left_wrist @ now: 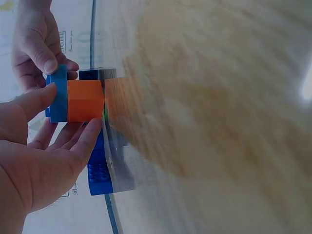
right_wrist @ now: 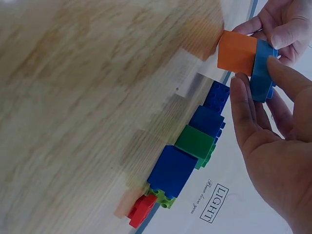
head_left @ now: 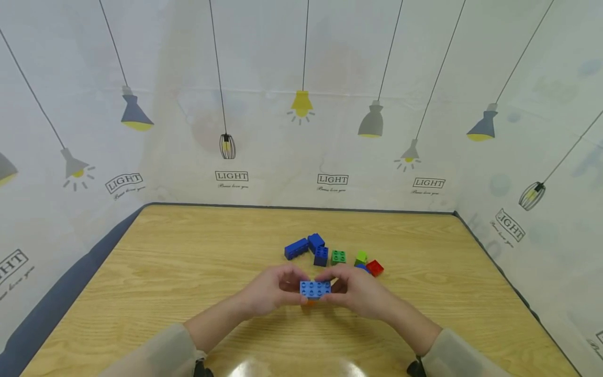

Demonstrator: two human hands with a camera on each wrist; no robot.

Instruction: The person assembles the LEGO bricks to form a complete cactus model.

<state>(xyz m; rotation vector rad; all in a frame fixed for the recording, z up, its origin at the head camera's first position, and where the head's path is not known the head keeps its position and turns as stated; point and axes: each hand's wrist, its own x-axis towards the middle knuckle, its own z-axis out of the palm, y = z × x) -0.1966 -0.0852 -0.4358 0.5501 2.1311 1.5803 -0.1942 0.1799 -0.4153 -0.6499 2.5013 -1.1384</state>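
Observation:
A light blue eight-stud toy brick (head_left: 315,289) lies stud side up on an orange brick (left_wrist: 85,101), jutting past its side nearer the right hand. The orange brick stands on the table, mostly hidden under the blue one in the head view. My left hand (head_left: 270,291) pinches the left end of the light blue brick between thumb and fingers. At the opposite end, my right hand (head_left: 365,293) pinches the same brick. In the wrist views, some lower fingers of each hand are close beside the orange brick; whether they touch it, I cannot tell.
Behind the hands lie several dark blue bricks (head_left: 297,248), a green brick (head_left: 338,256), a lime brick (head_left: 361,257) and a red brick (head_left: 375,268). Another blue brick (right_wrist: 172,170) is partly hidden behind the right hand in the head view. A lamp-printed curtain (head_left: 264,183) borders the wooden table (head_left: 188,246).

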